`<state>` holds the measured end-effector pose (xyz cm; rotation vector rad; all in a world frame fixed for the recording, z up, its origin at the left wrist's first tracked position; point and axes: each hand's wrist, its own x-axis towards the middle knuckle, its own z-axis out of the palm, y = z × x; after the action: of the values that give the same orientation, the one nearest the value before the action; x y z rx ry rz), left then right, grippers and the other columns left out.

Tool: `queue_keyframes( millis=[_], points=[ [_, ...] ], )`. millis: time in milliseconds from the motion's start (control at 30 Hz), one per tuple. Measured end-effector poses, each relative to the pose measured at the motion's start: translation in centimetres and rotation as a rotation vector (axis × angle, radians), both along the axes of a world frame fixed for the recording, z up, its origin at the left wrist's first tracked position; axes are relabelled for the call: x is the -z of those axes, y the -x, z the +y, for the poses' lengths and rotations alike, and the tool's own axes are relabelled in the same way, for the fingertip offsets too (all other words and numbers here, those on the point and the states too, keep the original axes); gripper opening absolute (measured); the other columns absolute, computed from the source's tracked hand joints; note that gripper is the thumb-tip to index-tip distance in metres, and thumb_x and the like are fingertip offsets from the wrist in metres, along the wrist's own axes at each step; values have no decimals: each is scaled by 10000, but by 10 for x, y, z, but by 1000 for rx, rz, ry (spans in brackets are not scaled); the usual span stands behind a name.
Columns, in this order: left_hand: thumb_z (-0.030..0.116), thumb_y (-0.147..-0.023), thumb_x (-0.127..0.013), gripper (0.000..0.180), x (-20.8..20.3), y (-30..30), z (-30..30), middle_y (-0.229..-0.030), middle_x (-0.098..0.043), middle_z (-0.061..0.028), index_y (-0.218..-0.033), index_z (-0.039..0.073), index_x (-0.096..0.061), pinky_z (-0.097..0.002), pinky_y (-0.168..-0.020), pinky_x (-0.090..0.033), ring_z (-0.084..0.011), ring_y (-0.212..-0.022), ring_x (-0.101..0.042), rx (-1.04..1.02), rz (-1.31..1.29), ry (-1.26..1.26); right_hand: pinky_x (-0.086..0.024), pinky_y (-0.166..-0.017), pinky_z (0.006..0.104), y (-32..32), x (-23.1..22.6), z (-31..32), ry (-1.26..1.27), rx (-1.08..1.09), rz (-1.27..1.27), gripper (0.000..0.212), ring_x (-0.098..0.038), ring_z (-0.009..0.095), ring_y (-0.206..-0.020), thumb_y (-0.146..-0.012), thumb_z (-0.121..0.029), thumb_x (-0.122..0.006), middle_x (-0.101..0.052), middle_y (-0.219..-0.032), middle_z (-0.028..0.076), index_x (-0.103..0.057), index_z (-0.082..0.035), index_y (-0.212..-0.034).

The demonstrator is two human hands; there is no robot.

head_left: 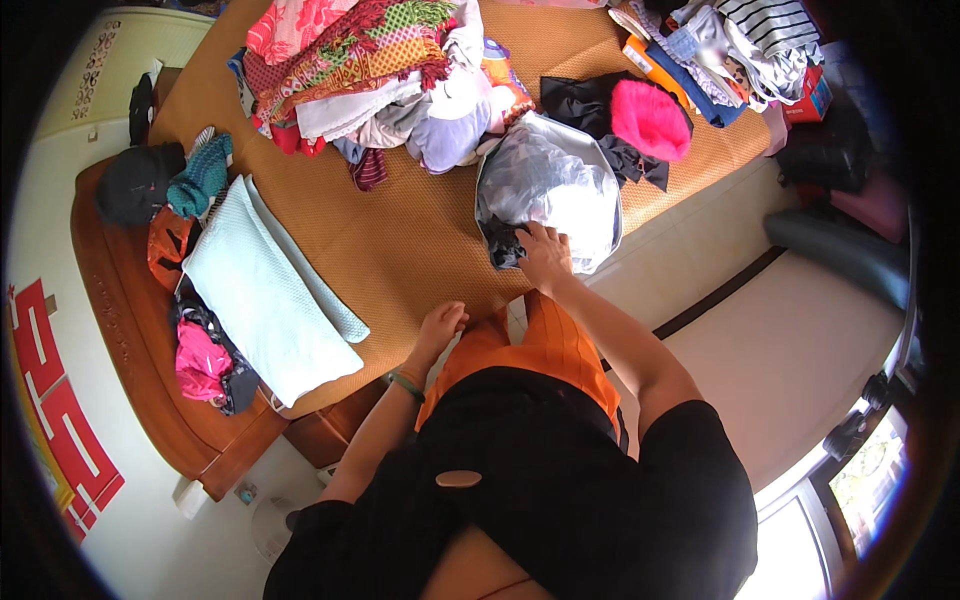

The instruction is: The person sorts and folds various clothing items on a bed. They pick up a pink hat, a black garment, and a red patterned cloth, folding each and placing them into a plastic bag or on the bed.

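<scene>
A white-rimmed, box-like container (pixel 613 190) stands at the bed's near right edge. Crumpled translucent plastic (pixel 550 180) fills most of it, with dark material (pixel 503 245) at its near left corner. My right hand (pixel 547 258) reaches over the near rim, fingers bent down against the contents. What sits under those fingertips is hidden. By the near edge of the bed, my left hand (pixel 440 325) is curled closed, with nothing visible in it. A green band circles that wrist. Just behind the container lies a bright pink fluffy item (pixel 650 120) on black fabric (pixel 580 103).
The bed (pixel 420 230) has an orange-brown woven cover. A large pile of clothes (pixel 370 80) lies at the back, and another pile (pixel 730 50) at the far right. A pale blue pillow (pixel 265 290) rests by the wooden headboard (pixel 110 330). A beige seat (pixel 780 350) stands right.
</scene>
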<state>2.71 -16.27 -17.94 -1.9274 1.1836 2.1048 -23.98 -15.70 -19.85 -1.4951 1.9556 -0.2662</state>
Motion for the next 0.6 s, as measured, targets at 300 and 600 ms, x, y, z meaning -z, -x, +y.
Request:
queue_keyframes(
  millis=[300,600],
  points=[
    [212,-902,-478,330,13,91,-34,-1098,-599,-176,-1128,-13,-563,-373,-836,-465,-329,-1004,-571,494,26,526,-368,-948,395,-18,45,22,-273,-203,-68,284,-508,291,-1066,-861,-192,-445,-539,-1109,126,-580,-71,-1079],
    [109,-828,-502,280,26,114,-44,-1036,-610,-179,-1063,-11,-594,-414,-838,-458,-348,-948,-569,801,-44,860,-441,-876,418,-5,76,-11,-518,-167,-220,303,-543,335,-1076,-879,-202,-407,-590,-1109,151,-591,-82,-1088]
  ],
)
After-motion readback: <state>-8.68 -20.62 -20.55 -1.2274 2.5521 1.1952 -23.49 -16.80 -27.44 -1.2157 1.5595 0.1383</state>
